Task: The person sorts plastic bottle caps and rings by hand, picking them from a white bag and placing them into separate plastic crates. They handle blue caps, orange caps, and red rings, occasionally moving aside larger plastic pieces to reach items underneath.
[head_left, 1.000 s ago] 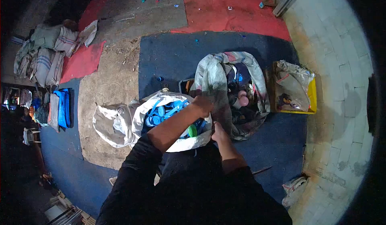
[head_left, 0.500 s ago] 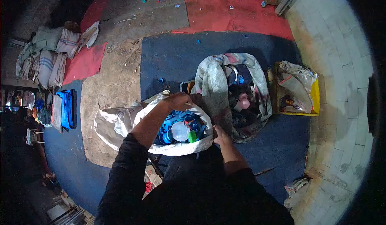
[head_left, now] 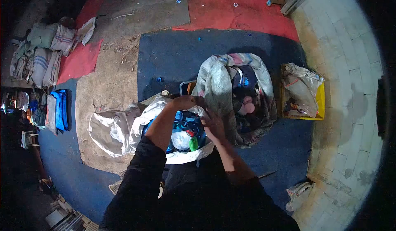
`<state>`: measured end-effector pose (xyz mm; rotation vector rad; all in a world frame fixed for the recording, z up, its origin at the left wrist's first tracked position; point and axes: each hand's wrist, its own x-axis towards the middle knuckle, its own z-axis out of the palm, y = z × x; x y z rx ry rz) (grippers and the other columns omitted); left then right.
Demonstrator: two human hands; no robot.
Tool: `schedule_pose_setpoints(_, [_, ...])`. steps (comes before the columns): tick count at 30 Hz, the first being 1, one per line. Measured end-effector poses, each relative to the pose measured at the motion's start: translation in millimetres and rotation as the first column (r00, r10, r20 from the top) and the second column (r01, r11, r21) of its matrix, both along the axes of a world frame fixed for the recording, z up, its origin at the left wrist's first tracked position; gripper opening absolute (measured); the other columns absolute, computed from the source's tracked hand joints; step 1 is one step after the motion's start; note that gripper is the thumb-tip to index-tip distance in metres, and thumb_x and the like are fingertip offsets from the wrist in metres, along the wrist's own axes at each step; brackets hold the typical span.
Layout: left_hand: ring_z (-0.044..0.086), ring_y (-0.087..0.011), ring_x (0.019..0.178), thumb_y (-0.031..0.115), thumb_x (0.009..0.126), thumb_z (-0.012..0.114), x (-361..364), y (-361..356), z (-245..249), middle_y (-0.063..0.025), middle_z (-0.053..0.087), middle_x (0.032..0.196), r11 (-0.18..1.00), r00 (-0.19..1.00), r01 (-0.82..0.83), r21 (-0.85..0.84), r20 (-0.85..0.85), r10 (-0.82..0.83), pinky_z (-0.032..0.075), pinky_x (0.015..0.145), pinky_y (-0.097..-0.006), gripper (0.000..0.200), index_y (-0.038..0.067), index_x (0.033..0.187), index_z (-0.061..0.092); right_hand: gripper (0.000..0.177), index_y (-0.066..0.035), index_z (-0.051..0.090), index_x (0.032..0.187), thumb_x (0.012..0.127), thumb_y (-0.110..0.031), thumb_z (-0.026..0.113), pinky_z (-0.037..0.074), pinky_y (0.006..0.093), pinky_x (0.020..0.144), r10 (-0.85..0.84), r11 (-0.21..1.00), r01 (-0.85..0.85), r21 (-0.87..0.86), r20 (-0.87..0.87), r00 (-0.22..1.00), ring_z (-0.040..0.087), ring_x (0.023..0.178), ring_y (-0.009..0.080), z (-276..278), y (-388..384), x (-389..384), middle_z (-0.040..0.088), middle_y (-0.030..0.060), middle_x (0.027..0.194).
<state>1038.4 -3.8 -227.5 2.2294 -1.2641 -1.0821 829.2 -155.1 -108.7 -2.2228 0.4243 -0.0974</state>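
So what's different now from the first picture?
The left hand went a bit left along the white bag's far edge. The right hand moved forward along its right side. I can't tell whether either one let go. A pale round thing now shows beside the green one. The grey bag and yellow crate stayed put.

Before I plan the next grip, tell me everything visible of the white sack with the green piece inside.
The white sack is wrinkled, looks like woven plastic, and sits mouth-up, rim folded into a thick band. Inside lie mostly blue plastic-looking pieces, with a whitish piece and a green piece at the near side. The left hand is at its far rim, the right hand at its right rim; the grip is unclear. A larger greyish sack stands close on the right.
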Motion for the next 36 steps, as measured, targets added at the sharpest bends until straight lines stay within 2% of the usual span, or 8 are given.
schedule_pose_setpoints(5, [0.07,-0.0389,0.096,0.03,0.093,0.065,1.0,-1.1,54.2,-0.0184,0.074,0.107,0.973,0.948,-0.227,0.032,-0.221,0.228,0.055,0.086,-0.0487,0.03,0.005,0.109,0.07,0.031,-0.003,0.065,0.11,0.101,-0.031,0.057,0.052,0.0533,0.081,0.123,0.992,-0.125,-0.005,-0.143,0.982,0.064,0.099,0.0488,-60.4,-16.7,3.6,0.067,0.0276,0.101])
schedule_pose_setpoints(15, [0.063,-0.0354,0.113,0.026,0.088,0.071,-72.7,103.9,184.7,-0.0155,0.067,0.121,0.844,0.677,-0.411,-0.346,0.504,0.536,0.05,0.095,-0.0476,0.028,0.008,0.109,0.073,0.029,-0.002,0.068,0.099,0.098,-0.029,0.058,0.051,0.046,0.083,0.094,0.974,-0.02,0.224,-0.326,0.941,0.067,0.093,0.0346,-137.4,-23.1,28.6,0.07,0.0189,0.095])
schedule_pose_setpoints(20, [0.068,-0.0392,0.102,0.029,0.091,0.069,-68.7,116.9,158.7,-0.0188,0.071,0.109,0.725,0.664,-0.607,-0.324,0.295,0.687,0.053,0.092,-0.0475,0.03,0.008,0.112,0.075,0.037,0.003,0.071,0.104,0.09,-0.03,0.062,0.052,0.0477,0.084,0.399,0.916,-0.346,0.204,-0.567,0.721,0.069,0.1,0.0328,-164.4,-42.7,52.2,0.073,0.0212,0.107])
schedule_pose_setpoints(24, [0.069,-0.0416,0.101,0.032,0.093,0.063,-46.0,114.6,155.9,-0.0239,0.072,0.106,0.704,0.687,-0.697,-0.138,0.153,0.71,0.054,0.09,-0.0491,0.033,0.007,0.112,0.075,0.02,-0.004,0.074,0.096,0.088,-0.019,0.065,0.051,0.0437,0.074,0.237,0.958,-0.023,0.286,-0.741,0.628,0.066,0.085,0.0246,-211.0,-49.1,48.5,0.07,0.0136,0.091])
schedule_pose_setpoints(27, [0.069,-0.0417,0.103,0.031,0.093,0.064,-26.2,115.0,124.7,-0.024,0.072,0.107,0.689,0.684,-0.719,-0.089,0.087,0.724,0.054,0.09,-0.0476,0.034,0.006,0.114,0.074,0.023,-0.002,0.072,0.106,0.086,-0.011,0.064,0.053,0.0461,0.089,0.135,0.99,-0.14,-0.024,-0.138,0.981,0.07,0.1,0.0353,-90.1,-15.9,61.0,0.072,0.0197,0.103])
schedule_pose_setpoints(30, [0.071,-0.0403,0.104,0.031,0.093,0.063,-11.7,114.1,97.7,-0.0217,0.074,0.109,0.686,0.681,-0.727,-0.021,0.103,0.725,0.055,0.09,-0.0463,0.035,0.006,0.115,0.074,0.023,-0.004,0.071,0.108,0.086,-0.008,0.068,0.052,0.044,0.094,0.09,0.96,-0.099,0.263,0.047,0.995,0.068,0.104,0.0364,-30.6,3.9,92.4,0.072,0.0183,0.104])
schedule_pose_setpoints(34, [0.072,-0.04,0.097,0.027,0.092,0.06,15.0,130.9,26.2,-0.0243,0.073,0.101,0.957,0.897,-0.289,0.009,0.351,0.268,0.057,0.081,-0.0468,0.029,0.005,0.102,0.076,0.035,-0.004,0.07,0.118,0.087,-0.021,0.075,0.055,0.0451,0.085,0.551,0.83,-0.557,-0.023,0.183,0.814,0.069,0.099,0.0378,16.4,34.6,119.7,0.07,0.0174,0.11])
schedule_pose_setpoints(36, [0.072,-0.0407,0.097,0.031,0.094,0.062,33.3,129.9,6.5,-0.0239,0.074,0.098,0.94,0.819,0.125,0.317,0.502,-0.278,0.057,0.081,-0.0468,0.03,0.005,0.104,0.074,0.032,-0.003,0.07,0.118,0.088,-0.015,0.074,0.054,0.043,0.085,0.552,0.832,-0.554,-0.025,0.124,0.824,0.07,0.1,0.0398,8.4,43.2,124.7,0.072,0.021,0.105])
